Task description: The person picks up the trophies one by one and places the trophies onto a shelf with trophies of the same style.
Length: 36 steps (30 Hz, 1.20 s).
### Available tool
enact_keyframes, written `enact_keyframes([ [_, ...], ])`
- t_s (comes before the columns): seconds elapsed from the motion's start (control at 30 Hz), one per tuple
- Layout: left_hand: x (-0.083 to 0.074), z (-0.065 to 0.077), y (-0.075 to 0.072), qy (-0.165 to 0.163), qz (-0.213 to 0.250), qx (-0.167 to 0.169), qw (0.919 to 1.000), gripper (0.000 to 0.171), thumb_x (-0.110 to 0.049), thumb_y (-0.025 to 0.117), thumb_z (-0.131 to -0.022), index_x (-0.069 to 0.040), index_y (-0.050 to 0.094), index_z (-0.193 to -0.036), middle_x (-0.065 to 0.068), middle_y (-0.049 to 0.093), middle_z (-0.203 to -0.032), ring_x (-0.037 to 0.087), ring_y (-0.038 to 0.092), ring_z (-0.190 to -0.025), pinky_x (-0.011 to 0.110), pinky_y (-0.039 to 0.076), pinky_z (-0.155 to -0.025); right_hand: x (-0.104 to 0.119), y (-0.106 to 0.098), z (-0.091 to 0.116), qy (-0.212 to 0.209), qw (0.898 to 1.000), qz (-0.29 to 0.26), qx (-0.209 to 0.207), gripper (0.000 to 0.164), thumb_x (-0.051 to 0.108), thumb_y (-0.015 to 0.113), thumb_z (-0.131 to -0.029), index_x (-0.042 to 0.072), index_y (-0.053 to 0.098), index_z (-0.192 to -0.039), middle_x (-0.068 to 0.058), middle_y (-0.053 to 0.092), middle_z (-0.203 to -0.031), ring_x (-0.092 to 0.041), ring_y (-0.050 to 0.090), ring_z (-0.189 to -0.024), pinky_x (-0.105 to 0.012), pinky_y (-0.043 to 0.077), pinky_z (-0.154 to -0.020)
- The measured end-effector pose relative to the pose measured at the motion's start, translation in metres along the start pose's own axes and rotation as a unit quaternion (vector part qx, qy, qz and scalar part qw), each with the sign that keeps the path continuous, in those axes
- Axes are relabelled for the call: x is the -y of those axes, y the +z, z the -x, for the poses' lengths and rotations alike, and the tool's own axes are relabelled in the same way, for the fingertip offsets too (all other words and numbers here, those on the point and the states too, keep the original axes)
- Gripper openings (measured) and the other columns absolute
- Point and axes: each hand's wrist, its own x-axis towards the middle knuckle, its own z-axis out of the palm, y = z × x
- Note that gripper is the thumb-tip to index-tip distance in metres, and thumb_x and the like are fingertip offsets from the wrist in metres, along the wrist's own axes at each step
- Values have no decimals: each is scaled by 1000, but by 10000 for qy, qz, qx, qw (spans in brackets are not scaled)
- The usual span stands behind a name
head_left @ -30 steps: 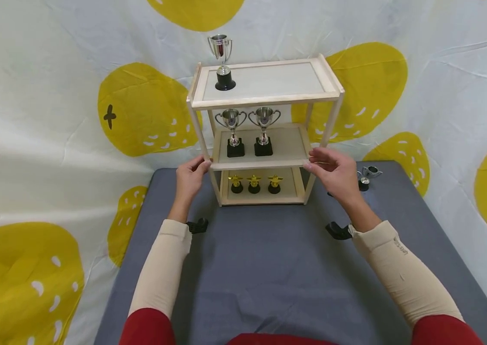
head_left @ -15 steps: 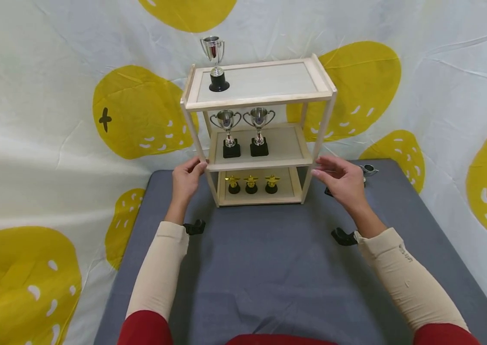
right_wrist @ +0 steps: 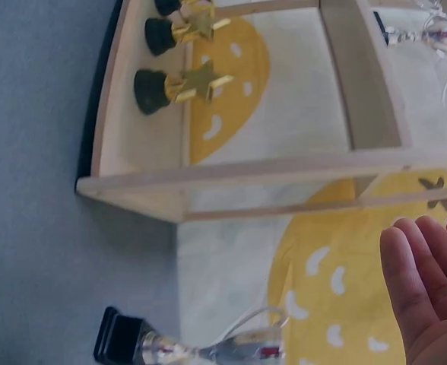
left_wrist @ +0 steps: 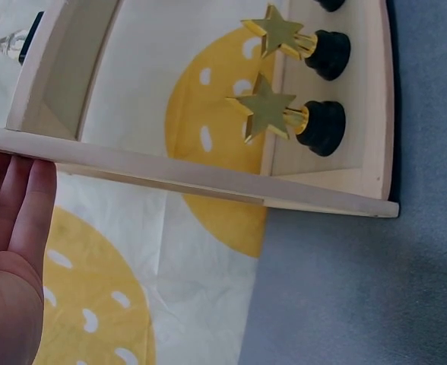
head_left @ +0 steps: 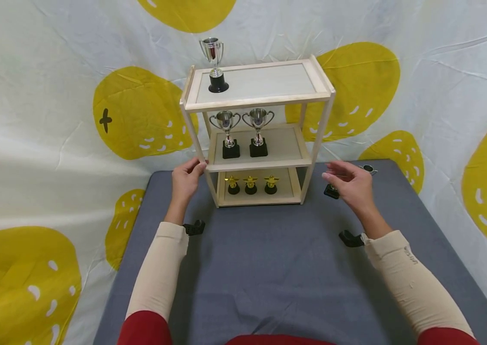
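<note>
A light wooden three-tier shelf (head_left: 260, 165) stands at the back of the table. My left hand (head_left: 186, 181) pinches its left front post at middle-tier height; in the left wrist view, the fingers (left_wrist: 32, 209) meet the post. My right hand (head_left: 352, 187) is apart from the right post, fingers relaxed, with nothing in it. Near that hand, a silver trophy cup (right_wrist: 242, 351) with a black base stands on the table, partly hidden by the hand in the head view. Two silver trophy cups (head_left: 258, 132) occupy the middle tier, three gold star trophies (head_left: 250, 184) the bottom one.
One taller silver trophy cup (head_left: 216, 64) stands at the left of the top tier. Behind the right hand, another silver cup (head_left: 369, 169) shows its rim. The grey-covered table (head_left: 265, 268) reaches back to a patterned curtain (head_left: 45, 143).
My right hand has come away from the shelf's right side and moved right. The left hand stays at the left post. The shelf shifts slightly left in view, along with the background.
</note>
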Motion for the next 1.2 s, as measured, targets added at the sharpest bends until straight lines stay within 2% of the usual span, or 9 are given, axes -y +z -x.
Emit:
enact_keyframes([
  [0.13, -9, 6, 1, 34, -70, 15, 10000, 35, -14, 66, -95, -4, 65, -129, 23, 69, -121, 21, 68, -113, 27, 57, -95, -8, -5, -1, 133, 9997, 187, -100, 37, 6, 78, -83, -5, 69, -118, 23, 68, -94, 4, 69, -85, -6, 54, -73],
  [0.23, -4, 4, 0, 31, 2, -8, 10000, 36, -15, 66, -95, -4, 65, -129, 24, 68, -121, 20, 69, -113, 27, 57, -94, -18, -9, -4, 241, 9991, 316, -157, 37, 8, 79, -83, -5, 69, -117, 23, 68, -93, 5, 68, -83, -5, 53, -72],
  [0.43, 14, -6, 1, -7, 118, -112, 9999, 38, -20, 68, -93, -7, 66, -129, 22, 69, -121, 20, 69, -113, 27, 57, -94, -57, -17, -13, 566, 9957, 666, -310, 42, 21, 80, -83, 1, 70, -119, -16, 74, -109, 13, 64, -81, -3, 51, -70],
  [0.57, 17, -8, 2, 72, -59, -226, 9997, 40, -26, 69, -93, -8, 67, -128, 16, 72, -118, 20, 69, -112, 27, 58, -93, -75, -20, -17, 801, 9908, 1024, -390, 47, 34, 79, -84, 8, 70, -122, -19, 71, -118, 12, 62, -86, -2, 49, -73],
  [0.7, 8, -4, 2, 126, -98, -193, 9997, 39, -24, 68, -93, -6, 67, -127, 17, 72, -117, 23, 69, -112, 28, 58, -93, -81, -21, -19, 1002, 9851, 1328, -443, 50, 41, 77, -84, 11, 70, -123, -16, 68, -122, -4, 62, -101, -23, 55, -93],
  [0.8, -3, 1, 2, 62, -62, -122, 9999, 35, -18, 67, -94, -5, 67, -127, 19, 71, -118, 23, 68, -113, 28, 58, -93, -83, -22, -20, 1063, 9824, 1453, -503, 51, 42, 76, -85, 10, 69, -124, -15, 67, -126, -18, 61, -112, -45, 51, -103],
  [0.87, -11, 4, 2, 8, -66, -91, 9999, 34, -15, 67, -94, -5, 67, -126, 20, 71, -118, 23, 68, -113, 28, 58, -94, -86, -22, -22, 1035, 9812, 1538, -530, 52, 42, 76, -86, 9, 68, -126, -17, 65, -129, -23, 59, -117, -52, 45, -108],
  [0.97, -10, 4, 1, -4, -50, -103, 9999, 33, -15, 66, -95, -5, 67, -127, 21, 70, -119, 23, 69, -113, 28, 58, -94, -91, -22, -26, 964, 9778, 1802, -461, 55, 40, 75, -87, 9, 65, -130, -19, 61, -135, -37, 52, -127, -59, 36, -113],
  [1.2, -11, 4, 0, -38, -26, -18, 10000, 33, -14, 66, -95, -4, 67, -126, 24, 69, -120, 23, 69, -113, 28, 58, -93, -106, -19, -39, 871, 9685, 2331, -112, 64, 39, 74, -88, 8, 55, -141, -20, 53, -145, -42, 43, -137, -61, 31, -115],
])
